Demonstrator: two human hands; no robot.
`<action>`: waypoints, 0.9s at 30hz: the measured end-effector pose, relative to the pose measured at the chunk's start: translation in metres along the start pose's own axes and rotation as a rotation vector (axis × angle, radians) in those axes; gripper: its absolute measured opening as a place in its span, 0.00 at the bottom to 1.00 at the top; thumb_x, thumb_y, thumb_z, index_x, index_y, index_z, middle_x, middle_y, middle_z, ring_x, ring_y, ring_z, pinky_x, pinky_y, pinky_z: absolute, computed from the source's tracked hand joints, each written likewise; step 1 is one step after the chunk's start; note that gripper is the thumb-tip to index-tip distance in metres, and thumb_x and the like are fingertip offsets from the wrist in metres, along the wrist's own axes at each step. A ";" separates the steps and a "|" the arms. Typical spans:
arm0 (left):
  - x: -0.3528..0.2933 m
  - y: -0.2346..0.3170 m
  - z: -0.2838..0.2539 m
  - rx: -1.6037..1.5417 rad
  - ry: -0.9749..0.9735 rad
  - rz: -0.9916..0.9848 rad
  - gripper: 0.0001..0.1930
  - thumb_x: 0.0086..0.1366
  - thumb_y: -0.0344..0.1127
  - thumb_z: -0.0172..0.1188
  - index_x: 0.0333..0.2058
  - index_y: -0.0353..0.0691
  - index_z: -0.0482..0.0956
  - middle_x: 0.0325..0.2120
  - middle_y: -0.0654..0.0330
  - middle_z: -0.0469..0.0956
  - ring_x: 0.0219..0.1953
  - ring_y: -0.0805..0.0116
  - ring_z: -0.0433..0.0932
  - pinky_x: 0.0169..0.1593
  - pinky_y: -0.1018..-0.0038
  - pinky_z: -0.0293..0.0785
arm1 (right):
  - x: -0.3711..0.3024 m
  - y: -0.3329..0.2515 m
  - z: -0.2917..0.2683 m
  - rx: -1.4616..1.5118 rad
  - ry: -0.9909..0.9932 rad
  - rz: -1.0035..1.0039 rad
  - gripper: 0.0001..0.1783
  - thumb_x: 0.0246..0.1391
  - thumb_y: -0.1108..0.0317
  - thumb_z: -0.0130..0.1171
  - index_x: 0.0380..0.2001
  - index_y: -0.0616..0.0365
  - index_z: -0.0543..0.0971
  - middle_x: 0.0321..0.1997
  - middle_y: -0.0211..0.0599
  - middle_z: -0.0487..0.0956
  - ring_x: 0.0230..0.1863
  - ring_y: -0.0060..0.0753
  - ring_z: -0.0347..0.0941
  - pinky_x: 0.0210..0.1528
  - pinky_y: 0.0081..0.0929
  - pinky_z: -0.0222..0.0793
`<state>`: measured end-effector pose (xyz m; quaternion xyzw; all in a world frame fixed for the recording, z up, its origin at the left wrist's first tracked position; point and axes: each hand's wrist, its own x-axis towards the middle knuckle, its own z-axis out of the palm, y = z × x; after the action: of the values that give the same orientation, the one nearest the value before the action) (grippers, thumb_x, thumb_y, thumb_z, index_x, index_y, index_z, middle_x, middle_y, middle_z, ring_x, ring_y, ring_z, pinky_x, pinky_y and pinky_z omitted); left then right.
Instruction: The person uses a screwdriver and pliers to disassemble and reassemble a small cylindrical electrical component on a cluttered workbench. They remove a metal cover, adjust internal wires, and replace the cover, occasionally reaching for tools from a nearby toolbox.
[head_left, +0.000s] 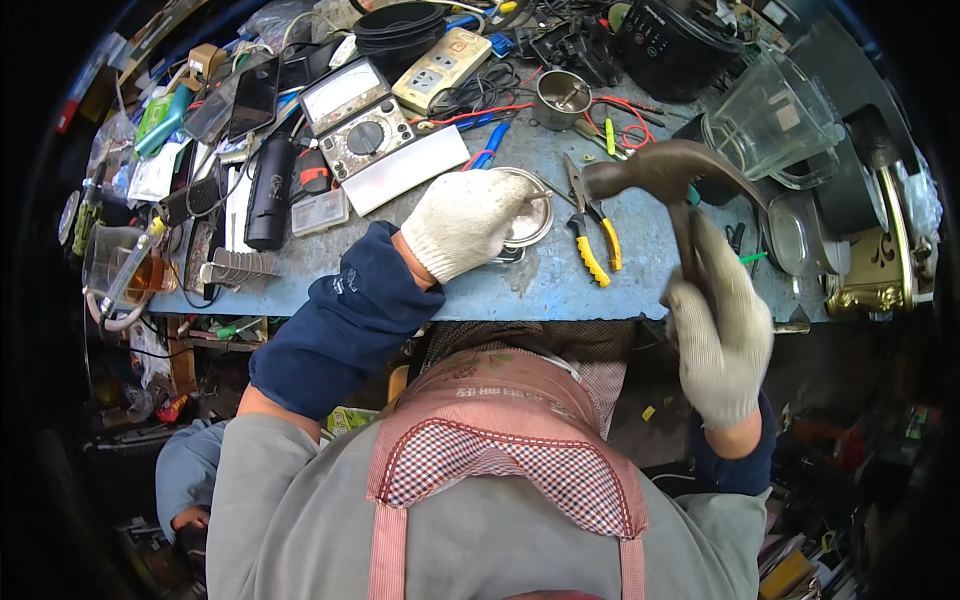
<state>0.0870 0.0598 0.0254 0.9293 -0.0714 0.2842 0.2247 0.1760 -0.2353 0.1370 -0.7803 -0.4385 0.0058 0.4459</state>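
Observation:
My left hand [462, 222], in a white knit glove, presses down on a round shiny metal lid [532, 222] lying on the blue-grey workbench [470, 290]. My right hand [722, 340], also gloved, grips the handle of a dark hammer [665, 172]. The hammer's head is raised above the bench, just right of the lid. Yellow-handled pliers [594, 232] lie between the lid and the hammer.
An analog multimeter [358, 118] with a white pad sits behind my left hand. A power strip [442, 66], cables, a small metal cup [560, 98], a black cooker [672, 42] and a clear blender jug [778, 118] crowd the back. A black flashlight [268, 194] and phones lie at left.

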 end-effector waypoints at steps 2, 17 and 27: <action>-0.001 0.003 -0.003 0.029 -0.019 -0.009 0.13 0.63 0.28 0.66 0.47 0.42 0.85 0.39 0.54 0.88 0.42 0.49 0.88 0.46 0.60 0.85 | -0.002 -0.004 -0.008 -0.331 -0.059 -0.348 0.28 0.65 0.80 0.65 0.68 0.65 0.79 0.50 0.46 0.88 0.40 0.37 0.86 0.42 0.34 0.81; -0.001 -0.006 0.004 -0.019 0.057 0.028 0.11 0.67 0.33 0.67 0.47 0.42 0.85 0.37 0.55 0.87 0.40 0.51 0.88 0.44 0.62 0.84 | -0.002 -0.010 0.003 -0.470 -0.158 -0.318 0.37 0.47 0.82 0.72 0.64 0.58 0.83 0.48 0.45 0.86 0.43 0.47 0.86 0.45 0.40 0.83; 0.002 0.001 -0.002 -0.029 0.018 -0.046 0.08 0.69 0.37 0.66 0.44 0.43 0.85 0.35 0.55 0.87 0.38 0.52 0.88 0.42 0.62 0.84 | 0.018 -0.020 -0.012 -0.247 -0.083 -0.354 0.31 0.62 0.85 0.65 0.69 0.68 0.77 0.61 0.47 0.85 0.52 0.40 0.85 0.53 0.39 0.81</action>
<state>0.0870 0.0603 0.0285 0.9247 -0.0519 0.2864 0.2453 0.1784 -0.2267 0.1651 -0.7389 -0.5840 -0.0943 0.3227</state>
